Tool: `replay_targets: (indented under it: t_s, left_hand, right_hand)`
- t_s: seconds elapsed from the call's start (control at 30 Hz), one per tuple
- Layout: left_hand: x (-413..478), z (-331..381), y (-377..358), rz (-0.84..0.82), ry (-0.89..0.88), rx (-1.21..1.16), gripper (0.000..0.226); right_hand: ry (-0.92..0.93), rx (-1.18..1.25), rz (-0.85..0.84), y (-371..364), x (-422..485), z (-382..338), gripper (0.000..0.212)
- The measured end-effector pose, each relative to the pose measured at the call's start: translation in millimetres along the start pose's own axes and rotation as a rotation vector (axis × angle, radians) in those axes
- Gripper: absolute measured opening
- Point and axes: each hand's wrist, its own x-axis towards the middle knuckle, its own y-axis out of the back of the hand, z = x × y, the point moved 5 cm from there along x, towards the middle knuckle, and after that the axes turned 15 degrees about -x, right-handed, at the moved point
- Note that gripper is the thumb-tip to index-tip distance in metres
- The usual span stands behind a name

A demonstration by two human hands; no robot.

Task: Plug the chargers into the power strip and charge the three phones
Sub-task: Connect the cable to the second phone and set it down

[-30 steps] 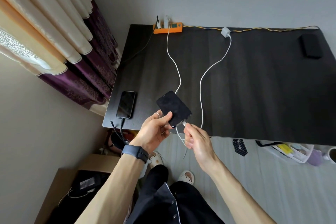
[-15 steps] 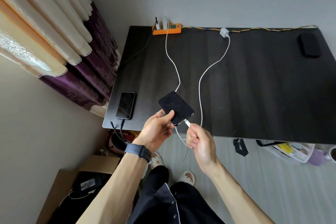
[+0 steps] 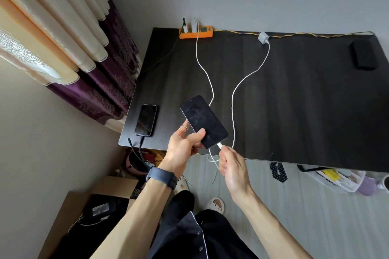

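Observation:
My left hand [image 3: 182, 143] holds a dark phone [image 3: 203, 121] screen-up over the near edge of the black table [image 3: 294, 101]. My right hand [image 3: 228, 161] pinches the white cable plug [image 3: 220, 145] at the phone's bottom port. That white cable [image 3: 205, 69] runs back to the orange power strip [image 3: 196, 32], where two chargers sit. A second phone [image 3: 146, 120] lies at the near left corner with a black cable in it. A loose white charger [image 3: 263, 38] with its own cable lies near the far edge. A third dark phone [image 3: 363, 54] rests at the far right.
Curtains [image 3: 69, 33] hang at the left. A cardboard box [image 3: 88, 212] sits on the floor below left. A bin of small items [image 3: 336, 178] stands under the table's right side. My legs and slippers [image 3: 215, 203] are below the hands.
The phone in my left hand has tilted so its full screen faces up. My right hand stays at its bottom port with the plug, slightly lower than before.

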Motion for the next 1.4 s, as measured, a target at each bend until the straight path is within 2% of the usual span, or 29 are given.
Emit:
replay_targets:
  t_s: [0.4,0.47,0.53,0.6,0.67,0.7,0.8,0.87,0.97,1.03,1.1,1.17,1.3,1.4]
  left_hand:
    - [5.3,6.8,11.1,0.04,-0.071,0.139,0.041]
    - [7.1,8.5,18.2,0.034,-0.056,0.144,0.04]
    - [10.0,8.8,28.5,0.016,-0.018,0.149,0.045]
    - [12.8,5.7,41.2,0.016,0.028,0.148,0.05]
    - [15.4,3.6,54.5,0.036,0.062,0.14,0.054]
    - [16.2,2.8,60.1,0.038,0.078,0.134,0.055]
    - [17.7,-0.1,71.2,0.02,0.152,0.09,0.051]
    - [18.7,-4.5,77.0,0.002,0.217,0.065,0.052]
    - [21.5,-8.3,91.9,-0.037,0.298,0.106,0.068]
    - [26.6,-9.9,111.0,-0.024,0.342,0.182,0.072]
    - [32.5,-7.7,126.7,0.016,0.36,0.259,0.069]
    - [43.1,-4.2,139.6,0.062,0.368,0.332,0.064]
    - [77.1,-8.6,157.6,0.096,0.407,0.33,0.064]
    - [99.5,-9.3,154.6,0.041,0.412,0.381,0.061]
  right_hand:
    - [0.037,-0.005,-0.101,-15.0,8.8,-2.1,0.04]
    - [0.078,-0.098,-0.184,-17.5,12.3,2.6,0.04]
    - [0.103,-0.304,-0.274,-19.5,19.3,12.0,0.041]
    - [0.082,-0.447,-0.225,-14.0,33.4,24.6,0.04]
    - [0.006,-0.464,-0.093,-6.2,52.2,41.2,0.029]
    - [-0.092,-0.434,-0.077,-6.8,59.7,52.6,0.025]
    - [-0.471,-0.196,-0.289,-35.6,69.2,86.8,0.059]
    - [-0.593,-0.088,-0.385,-60.4,73.2,99.3,0.065]
    - [-0.691,0.15,-0.382,-87.7,80.8,93.9,0.025]
    - [-0.695,0.26,-0.289,-95.9,91.5,86.0,0.012]
    - [-0.661,0.3,-0.169,-93.4,103.0,79.8,0.012]
    - [-0.585,0.221,-0.096,-85.1,112.7,73.1,0.019]
    - [-0.441,-0.194,-0.199,-96.5,119.8,62.1,0.027]
    - [-0.427,-0.199,-0.171,-118.1,126.4,63.4,0.029]
